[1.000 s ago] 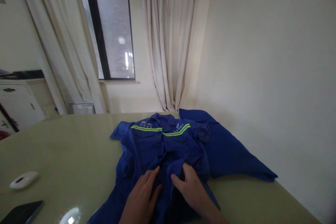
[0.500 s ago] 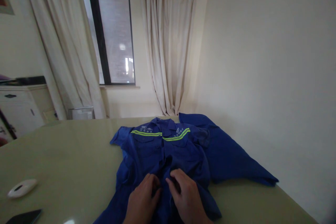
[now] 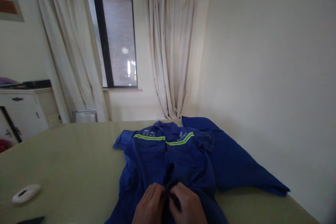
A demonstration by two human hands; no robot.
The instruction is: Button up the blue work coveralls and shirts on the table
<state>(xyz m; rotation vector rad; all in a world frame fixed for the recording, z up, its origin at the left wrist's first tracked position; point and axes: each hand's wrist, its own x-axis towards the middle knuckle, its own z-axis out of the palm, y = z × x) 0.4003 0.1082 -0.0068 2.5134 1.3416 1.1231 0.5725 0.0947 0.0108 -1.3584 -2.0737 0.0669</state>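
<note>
A blue short-sleeved work shirt (image 3: 147,157) lies front side up, its collar pointing away from me. Yellow-green reflective strips and pale printing cross its chest. Low on the front opening, my left hand (image 3: 152,203) pinches one edge of the shirt. Close against it, my right hand (image 3: 185,203) has its fingers closed on the other edge. The fabric gapes a little just above my fingertips. Any button between the fingers is hidden.
Folded blue trousers or similar blue cloth (image 3: 236,161) lie beside the shirt, along the wall. On the table's (image 3: 78,161) left are a white mouse-like object (image 3: 26,194) and a dark flat object (image 3: 31,221). Behind stand curtains (image 3: 170,49) and a white cabinet (image 3: 26,108).
My hands have come closer together, bringing the two front edges of the shirt to meet. The camera view has shifted slightly, so everything sits a little lower and farther right.
</note>
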